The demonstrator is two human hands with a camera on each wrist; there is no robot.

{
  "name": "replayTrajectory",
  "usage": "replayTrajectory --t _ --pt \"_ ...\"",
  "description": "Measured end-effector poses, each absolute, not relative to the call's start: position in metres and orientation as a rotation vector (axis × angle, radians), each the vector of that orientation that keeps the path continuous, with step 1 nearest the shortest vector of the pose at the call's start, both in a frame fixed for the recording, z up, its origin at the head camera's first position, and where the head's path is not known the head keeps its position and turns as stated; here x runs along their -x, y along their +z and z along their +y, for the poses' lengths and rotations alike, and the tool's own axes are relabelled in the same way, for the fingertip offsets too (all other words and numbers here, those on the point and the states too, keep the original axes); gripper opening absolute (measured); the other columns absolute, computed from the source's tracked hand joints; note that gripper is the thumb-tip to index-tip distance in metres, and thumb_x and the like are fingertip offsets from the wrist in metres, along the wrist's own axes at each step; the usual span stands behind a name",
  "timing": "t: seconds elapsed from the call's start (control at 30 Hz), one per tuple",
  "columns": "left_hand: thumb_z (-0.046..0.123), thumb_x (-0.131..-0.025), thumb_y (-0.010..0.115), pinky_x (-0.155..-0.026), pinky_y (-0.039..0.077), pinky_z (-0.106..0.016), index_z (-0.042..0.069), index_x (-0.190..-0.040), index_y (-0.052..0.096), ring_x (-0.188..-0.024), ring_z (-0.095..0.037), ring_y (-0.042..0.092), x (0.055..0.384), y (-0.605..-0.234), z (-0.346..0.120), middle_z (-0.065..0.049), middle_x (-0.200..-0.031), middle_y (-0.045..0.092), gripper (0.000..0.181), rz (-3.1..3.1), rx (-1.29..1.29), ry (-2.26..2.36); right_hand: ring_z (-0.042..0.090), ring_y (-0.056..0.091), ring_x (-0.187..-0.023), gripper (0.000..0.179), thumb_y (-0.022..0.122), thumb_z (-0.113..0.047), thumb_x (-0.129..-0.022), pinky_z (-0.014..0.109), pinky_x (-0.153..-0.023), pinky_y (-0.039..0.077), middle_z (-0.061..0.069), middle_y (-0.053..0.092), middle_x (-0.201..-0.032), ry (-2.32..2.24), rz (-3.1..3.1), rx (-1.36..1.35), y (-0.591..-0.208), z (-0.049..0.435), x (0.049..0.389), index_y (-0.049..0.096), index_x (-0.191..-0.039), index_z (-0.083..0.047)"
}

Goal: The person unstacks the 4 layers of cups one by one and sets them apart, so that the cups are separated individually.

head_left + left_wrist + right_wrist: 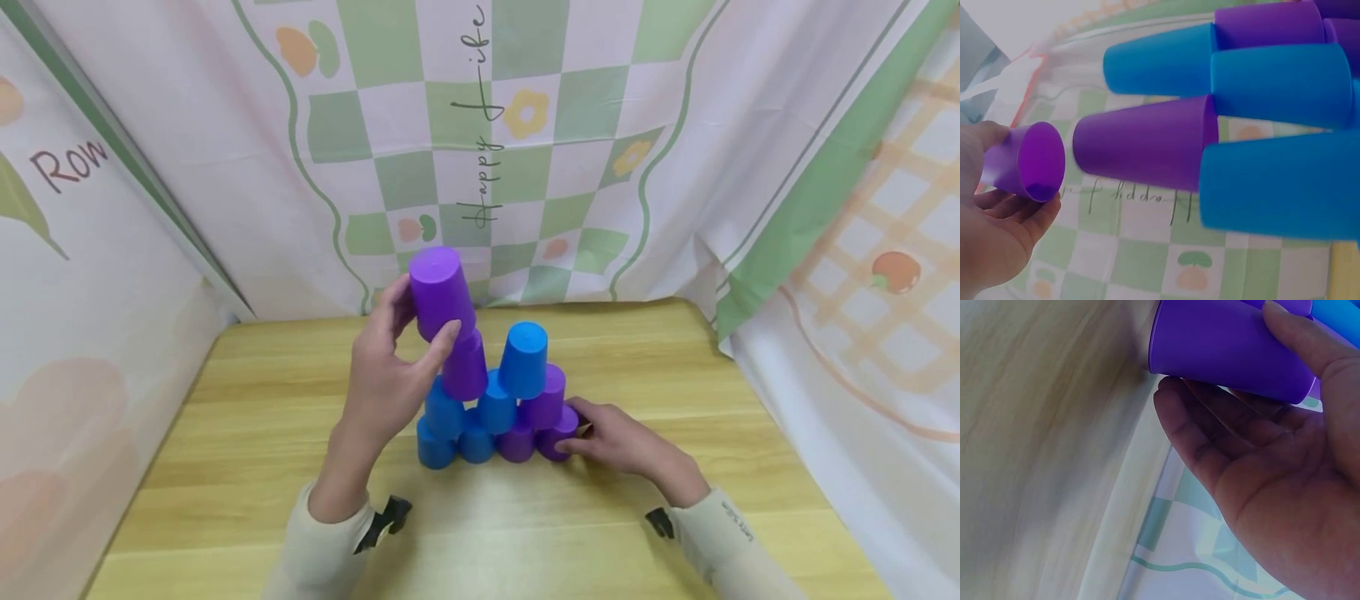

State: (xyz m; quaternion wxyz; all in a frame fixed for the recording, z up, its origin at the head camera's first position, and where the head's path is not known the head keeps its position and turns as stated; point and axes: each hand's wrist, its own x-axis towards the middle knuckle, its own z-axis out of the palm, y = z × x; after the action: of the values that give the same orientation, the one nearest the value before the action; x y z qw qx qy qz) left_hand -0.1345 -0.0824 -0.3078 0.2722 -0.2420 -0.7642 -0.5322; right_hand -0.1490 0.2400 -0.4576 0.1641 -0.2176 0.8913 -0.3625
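Observation:
My left hand (390,375) grips an upside-down purple cup (437,287), thumb on the near side and fingers round the far side. In the left wrist view that cup's open rim faces the base of another purple cup (1141,144), with a narrow gap between them. This lower cup stands in the third row of a cup pyramid, beside a blue cup (523,362). Low on the right, my right hand (626,442) holds the end purple cup (557,435) of the bottom row between thumb and fingers.
The pyramid's second row has two blue cups (444,410) and one purple cup (545,406). Blue cups (435,447) and purple cups form the bottom row on the wooden table (495,533). A printed curtain (510,167) hangs behind the table and down both sides.

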Motion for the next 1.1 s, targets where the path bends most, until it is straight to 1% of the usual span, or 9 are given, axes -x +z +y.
replayTrajectory --t 0.23,0.33,0.47,0.57,0.67,0.73,0.87,0.97,1.1 --pt "0.013 -0.089 0.072 -0.1 0.051 -0.033 0.014 -0.143 0.042 -0.119 -0.016 0.058 0.133 -0.306 -0.104 -0.001 -0.134 0.057 0.062 -2.005 0.605 -1.447 0.015 0.066 -0.089 0.033 0.07 -0.039 -0.089 0.026 -0.076 0.056 -0.006 0.068 -0.098 -1.027 2.551 0.633 -0.458 0.24 0.149 0.058 -0.113 -0.019" --pt "0.01 -0.089 0.072 -0.101 0.051 -0.032 0.013 -0.144 0.041 -0.12 -0.016 0.058 0.132 -0.306 -0.112 -0.002 -0.134 0.057 0.063 -2.008 0.552 -1.446 0.015 0.065 -0.089 0.032 0.07 -0.04 -0.089 0.026 -0.075 0.056 -0.007 0.068 -0.097 -1.024 2.553 0.616 -0.459 0.24 0.149 0.059 -0.113 -0.021" --pt "0.005 -0.089 0.07 -0.101 0.05 -0.032 0.008 -0.144 0.04 -0.12 -0.018 0.058 0.127 -0.304 -0.119 -0.005 -0.135 0.056 0.063 -2.016 0.483 -1.443 0.015 0.065 -0.088 0.031 0.07 -0.041 -0.089 0.025 -0.075 0.056 -0.009 0.067 -0.096 -1.015 2.556 0.6 -0.458 0.24 0.149 0.058 -0.112 -0.023" --pt "0.003 -0.089 0.069 -0.101 0.05 -0.031 0.002 -0.142 0.041 -0.118 -0.021 0.059 0.121 -0.299 -0.122 -0.011 -0.133 0.057 0.06 -2.023 0.432 -1.441 0.015 0.065 -0.086 0.031 0.07 -0.041 -0.089 0.025 -0.073 0.056 -0.009 0.067 -0.094 -1.018 2.555 0.612 -0.458 0.241 0.149 0.059 -0.111 -0.022" --pt "0.002 -0.089 0.068 -0.1 0.05 -0.029 -0.001 -0.14 0.042 -0.116 -0.023 0.06 0.115 -0.297 -0.126 -0.014 -0.131 0.057 0.057 -2.036 0.376 -1.436 0.016 0.065 -0.086 0.032 0.07 -0.042 -0.089 0.025 -0.073 0.056 -0.009 0.067 -0.094 -1.019 2.553 0.619 -0.458 0.241 0.149 0.058 -0.111 -0.021" --pt "0.002 -0.089 0.068 -0.1 0.05 -0.028 -0.002 -0.14 0.042 -0.116 -0.022 0.06 0.115 -0.298 -0.13 -0.015 -0.13 0.057 0.057 -2.042 0.346 -1.435 0.015 0.065 -0.086 0.032 0.07 -0.042 -0.088 0.025 -0.073 0.056 -0.009 0.067 -0.094 -1.015 2.556 0.617 -0.459 0.24 0.15 0.058 -0.111 -0.022" --pt "0.003 -0.089 0.069 -0.101 0.05 -0.029 -0.001 -0.14 0.043 -0.117 -0.021 0.059 0.118 -0.305 -0.138 -0.014 -0.13 0.057 0.058 -2.046 0.303 -1.427 0.015 0.065 -0.087 0.034 0.07 -0.044 -0.088 0.025 -0.073 0.056 -0.009 0.067 -0.094 -1.004 2.566 0.623 -0.459 0.24 0.151 0.058 -0.112 -0.022" --pt "0.01 -0.089 0.071 -0.102 0.05 -0.03 0.005 -0.141 0.044 -0.117 -0.018 0.058 0.127 -0.319 -0.148 -0.008 -0.13 0.058 0.058 -2.046 0.26 -1.42 0.015 0.065 -0.088 0.035 0.07 -0.044 -0.088 0.025 -0.074 0.056 -0.009 0.067 -0.095 -1.014 2.566 0.619 -0.458 0.239 0.151 0.058 -0.112 -0.023" --pt "0.017 -0.089 0.073 -0.101 0.05 -0.031 0.012 -0.141 0.045 -0.115 -0.017 0.059 0.142 -0.341 -0.163 -0.004 -0.128 0.059 0.059 -2.036 0.213 -1.425 0.014 0.065 -0.088 0.036 0.07 -0.045 -0.088 0.025 -0.075 0.056 -0.009 0.067 -0.096 -1.017 2.57 0.625 -0.459 0.238 0.151 0.058 -0.113 -0.023"
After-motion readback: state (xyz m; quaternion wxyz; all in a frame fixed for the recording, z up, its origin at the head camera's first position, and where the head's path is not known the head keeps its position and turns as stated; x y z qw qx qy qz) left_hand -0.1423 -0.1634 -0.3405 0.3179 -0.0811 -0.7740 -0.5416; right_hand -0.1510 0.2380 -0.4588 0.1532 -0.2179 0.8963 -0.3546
